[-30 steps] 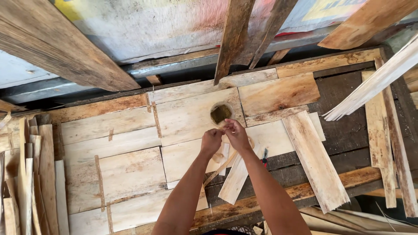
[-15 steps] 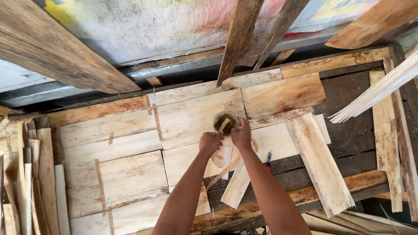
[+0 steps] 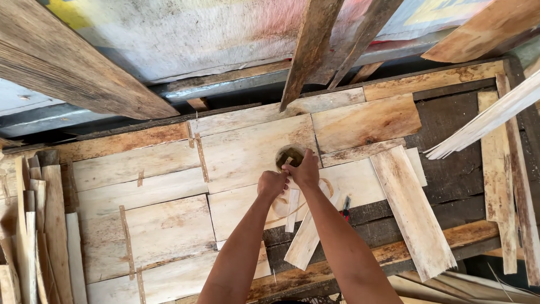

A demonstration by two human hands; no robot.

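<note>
My left hand [image 3: 272,183] and my right hand [image 3: 305,171] meet over a pale wooden veneer sheet [image 3: 247,152]. Just beyond my fingers lies a round brown roll of tape [image 3: 288,156], and my right hand's fingers touch its near edge. My left hand is closed, pinching something thin; a brown tape strip [image 3: 292,205] curls below both hands. Narrow loose wood strips [image 3: 306,236] lie under my forearms. What exactly each hand pinches is hidden by the fingers.
Several veneer sheets joined with brown tape cover the dark bench [image 3: 450,174]. A stack of narrow strips [image 3: 34,236] stands at the left. Loose boards [image 3: 413,211] lie at the right. Rough beams [image 3: 315,45] hang overhead. A small red-handled tool [image 3: 346,207] lies by my right forearm.
Both hands have moved forward to the tape roll; my right hand now touches it, where a second ago both hands were just short of it.
</note>
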